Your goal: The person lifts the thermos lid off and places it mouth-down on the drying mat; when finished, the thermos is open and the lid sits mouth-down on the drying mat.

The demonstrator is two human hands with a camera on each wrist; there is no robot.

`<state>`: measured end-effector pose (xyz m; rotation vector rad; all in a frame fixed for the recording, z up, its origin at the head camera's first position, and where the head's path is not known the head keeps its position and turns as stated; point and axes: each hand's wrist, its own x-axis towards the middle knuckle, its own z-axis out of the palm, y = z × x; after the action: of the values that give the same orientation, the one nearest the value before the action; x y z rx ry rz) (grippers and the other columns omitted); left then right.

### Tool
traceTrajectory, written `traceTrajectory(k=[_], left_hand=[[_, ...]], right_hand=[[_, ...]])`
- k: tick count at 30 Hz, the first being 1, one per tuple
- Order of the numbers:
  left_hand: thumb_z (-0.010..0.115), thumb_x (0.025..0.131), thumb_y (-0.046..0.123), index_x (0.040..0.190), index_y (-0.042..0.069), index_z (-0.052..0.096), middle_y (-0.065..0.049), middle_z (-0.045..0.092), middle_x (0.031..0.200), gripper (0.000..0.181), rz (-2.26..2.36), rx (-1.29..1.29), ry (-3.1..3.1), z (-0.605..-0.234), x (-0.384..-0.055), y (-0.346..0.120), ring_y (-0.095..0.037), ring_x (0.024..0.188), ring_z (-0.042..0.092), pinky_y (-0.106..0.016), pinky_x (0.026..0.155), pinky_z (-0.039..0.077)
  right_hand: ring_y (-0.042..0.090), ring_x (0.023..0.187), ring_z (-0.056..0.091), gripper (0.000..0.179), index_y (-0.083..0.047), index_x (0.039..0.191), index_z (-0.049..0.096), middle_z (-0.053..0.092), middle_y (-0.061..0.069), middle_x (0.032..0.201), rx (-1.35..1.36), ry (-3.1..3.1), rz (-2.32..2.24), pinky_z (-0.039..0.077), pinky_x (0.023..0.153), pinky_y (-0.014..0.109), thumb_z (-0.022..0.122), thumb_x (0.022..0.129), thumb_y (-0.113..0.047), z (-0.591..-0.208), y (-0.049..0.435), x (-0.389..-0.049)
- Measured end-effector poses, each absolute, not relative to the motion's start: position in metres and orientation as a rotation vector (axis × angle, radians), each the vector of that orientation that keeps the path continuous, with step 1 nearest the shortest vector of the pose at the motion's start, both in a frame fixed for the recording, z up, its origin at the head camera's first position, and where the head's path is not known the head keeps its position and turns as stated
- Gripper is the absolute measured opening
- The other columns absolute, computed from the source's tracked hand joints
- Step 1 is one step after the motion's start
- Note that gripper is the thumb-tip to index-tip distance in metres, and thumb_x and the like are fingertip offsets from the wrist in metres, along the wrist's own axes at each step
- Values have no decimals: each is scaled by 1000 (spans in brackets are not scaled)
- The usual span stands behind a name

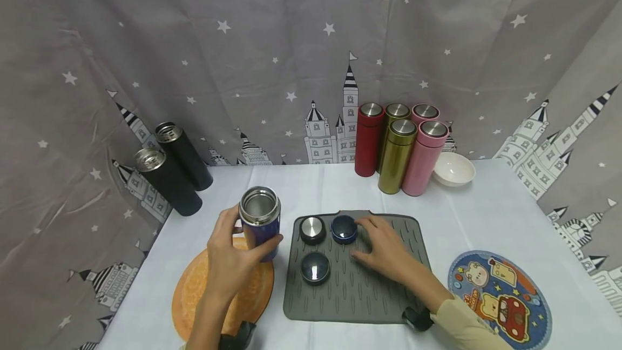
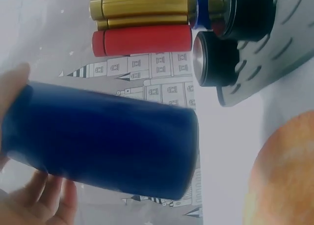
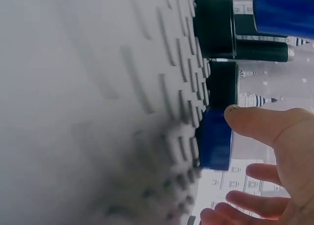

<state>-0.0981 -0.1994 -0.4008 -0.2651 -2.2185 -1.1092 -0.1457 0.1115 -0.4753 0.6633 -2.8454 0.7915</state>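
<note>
My left hand (image 1: pixel 232 258) grips a blue thermos flask (image 1: pixel 262 235), lidless and upright above the orange round mat, its steel mouth facing up. In the left wrist view the flask's blue side (image 2: pixel 103 137) spans the picture, fingers round its upper part. My right hand (image 1: pixel 384 247) is over the grey ridged mat (image 1: pixel 364 296), fingers spread and thumb apart. Its index fingertip is right at the edge of a blue lid (image 1: pixel 344 229); in the right wrist view the thumb overlaps this blue lid (image 3: pixel 216 141). Beside it are a black lid with silver top (image 1: pixel 312 229) and a larger dark lid (image 1: pixel 315 268).
Two black lidless flasks (image 1: pixel 167 180) stand at the left edge. Red (image 1: pixel 369 142), gold (image 1: pixel 396 161) and pink (image 1: pixel 424 161) flasks stand capped at the back, near a white bowl (image 1: pixel 454 169). An orange round mat (image 1: pixel 194 290) and a blue cartoon mat (image 1: pixel 500 298) lie in front.
</note>
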Motion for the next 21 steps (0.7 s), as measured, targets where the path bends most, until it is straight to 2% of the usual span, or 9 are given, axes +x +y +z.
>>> traceTrajectory(k=[9,14,21], left_hand=[[97,61,15,135,8,59,-8,62,117,84,-998,-271,-2230,-387,-118,-218,-17,104,55,-27,76,44],[96,62,14,134,6,59,-10,63,120,81,-978,-251,-2226,-380,-131,-232,-21,106,57,-20,78,45],[95,64,14,129,3,63,-11,66,115,73,-976,-163,-2156,-384,-162,-255,-23,97,63,-11,74,45]], right_hand=[[34,121,54,63,-4,125,65,61,14,127,531,-2841,748,45,100,52,90,72,-29,-483,159,-99],[34,118,55,60,-4,123,67,62,14,124,526,-2793,720,46,99,52,90,72,-26,-485,172,-80],[28,109,59,40,-10,115,72,65,8,117,540,-2862,635,50,92,50,84,80,-25,-486,179,-52]])
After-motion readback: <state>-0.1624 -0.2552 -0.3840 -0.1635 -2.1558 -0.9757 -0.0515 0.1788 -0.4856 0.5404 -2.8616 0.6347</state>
